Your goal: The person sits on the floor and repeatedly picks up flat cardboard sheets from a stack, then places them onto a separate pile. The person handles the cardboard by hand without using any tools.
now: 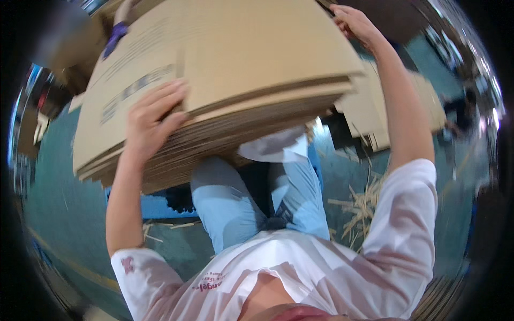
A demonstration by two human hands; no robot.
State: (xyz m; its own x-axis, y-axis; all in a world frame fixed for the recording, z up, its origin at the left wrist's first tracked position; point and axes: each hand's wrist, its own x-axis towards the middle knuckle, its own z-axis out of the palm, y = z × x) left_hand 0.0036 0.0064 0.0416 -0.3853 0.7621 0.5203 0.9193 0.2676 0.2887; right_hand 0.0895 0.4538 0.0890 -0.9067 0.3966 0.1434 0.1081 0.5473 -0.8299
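A large stack of flattened cardboard boxes (pixel 235 131) lies in front of me, its layered edges facing my legs. On top is a broad brown cardboard sheet (pixel 257 48) with dark printing on its left part. My left hand (pixel 155 117) is closed on the near edge of this sheet, fingers over the top and thumb at the edge. At the far right edge, my right hand (pixel 354 25) has its fingers curled against the cardboard; its fingertips are partly hidden. The picture is somewhat blurred by motion.
Across the stack at the far left, another person's arm with a purple glove (pixel 114 40) reaches to the cardboard. More flat cardboard (pixel 369 107) lies low at the right. Cardboard strips (pixel 364 211) litter the green floor (pixel 59 187). A blue support (pixel 160 207) shows beneath the stack.
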